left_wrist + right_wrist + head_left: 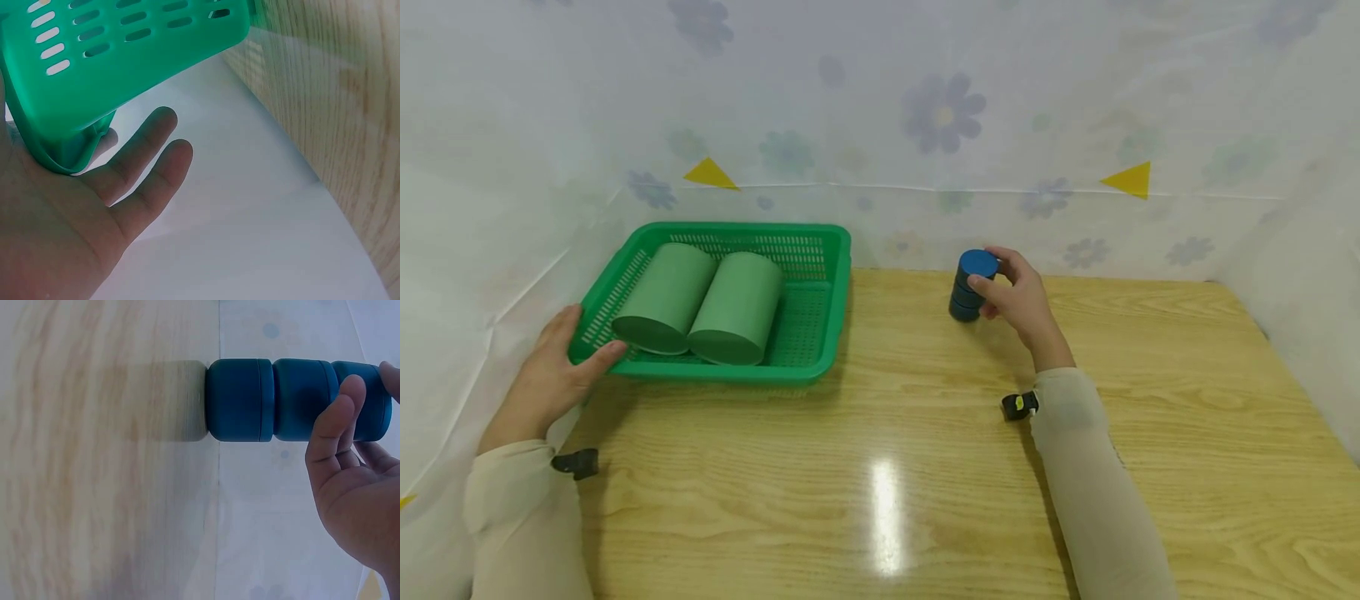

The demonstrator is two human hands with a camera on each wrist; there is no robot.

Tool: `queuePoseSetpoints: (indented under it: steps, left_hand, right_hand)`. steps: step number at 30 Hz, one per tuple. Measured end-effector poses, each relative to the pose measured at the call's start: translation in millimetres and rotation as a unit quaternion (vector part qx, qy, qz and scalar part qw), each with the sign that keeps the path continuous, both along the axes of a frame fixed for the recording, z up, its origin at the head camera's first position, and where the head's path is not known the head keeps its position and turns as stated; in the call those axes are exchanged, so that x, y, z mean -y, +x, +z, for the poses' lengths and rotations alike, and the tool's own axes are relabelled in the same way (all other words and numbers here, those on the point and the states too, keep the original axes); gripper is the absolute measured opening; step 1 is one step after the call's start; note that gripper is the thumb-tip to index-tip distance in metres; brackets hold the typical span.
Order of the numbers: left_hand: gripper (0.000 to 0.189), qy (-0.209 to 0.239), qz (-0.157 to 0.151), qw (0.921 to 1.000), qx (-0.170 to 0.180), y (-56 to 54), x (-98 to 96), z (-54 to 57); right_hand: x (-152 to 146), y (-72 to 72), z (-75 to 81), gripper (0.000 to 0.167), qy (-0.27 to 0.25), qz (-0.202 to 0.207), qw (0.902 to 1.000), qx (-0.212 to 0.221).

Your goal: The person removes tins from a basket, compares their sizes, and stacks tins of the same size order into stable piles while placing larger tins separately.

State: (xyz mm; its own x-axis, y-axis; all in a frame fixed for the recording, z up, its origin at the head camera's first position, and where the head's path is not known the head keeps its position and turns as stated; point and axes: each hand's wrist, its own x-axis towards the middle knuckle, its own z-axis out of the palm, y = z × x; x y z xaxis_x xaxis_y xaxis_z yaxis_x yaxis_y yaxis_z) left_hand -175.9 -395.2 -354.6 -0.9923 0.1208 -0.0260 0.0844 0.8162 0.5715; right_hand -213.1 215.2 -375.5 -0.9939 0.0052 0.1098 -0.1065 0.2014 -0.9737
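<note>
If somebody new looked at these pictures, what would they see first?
Probably the bright green basket on the left of the table, with two pale green cylinders lying inside and the left hand at its near left corner. Next, the stack of three blue containers right of the basket, toward the back, with the right hand holding the top one.

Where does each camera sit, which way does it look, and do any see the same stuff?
Head: worn on the person's head, facing forward and down at the table, green basket and stack of three blue containers; the left hand, right hand and sleeves show.
Left wrist: worn on that wrist, facing the basket's corner; the left hand shows.
Right wrist: worn on that wrist, facing the stack, which appears sideways; the right hand shows.
Shared: head and left wrist both see the basket; head and right wrist both see the stack.
</note>
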Motion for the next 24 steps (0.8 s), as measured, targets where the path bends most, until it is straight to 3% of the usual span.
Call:
queuePoseSetpoints:
  steps: [11,18,24]
  left_hand:
    - [0.089,-0.002,-0.001,1.0000,0.004,0.5,-0.1,0.4]
    - [0.089,-0.004,-0.002,1.0000,0.002,-0.1,0.7,0.4]
    - [0.089,-0.007,-0.001,0.9999,0.008,-0.7,0.5,0.6]
  right_hand:
    - [-5,0.9,4.8,0.072,0.003,-0.011,0.9997,-0.021]
    - [-6,9.5,26.0,0.069,-0.021,-0.021,0.9976,-0.063]
    - [-1,16.9,42.9,0.057,-0.054,-0.039,0.9908,-0.118]
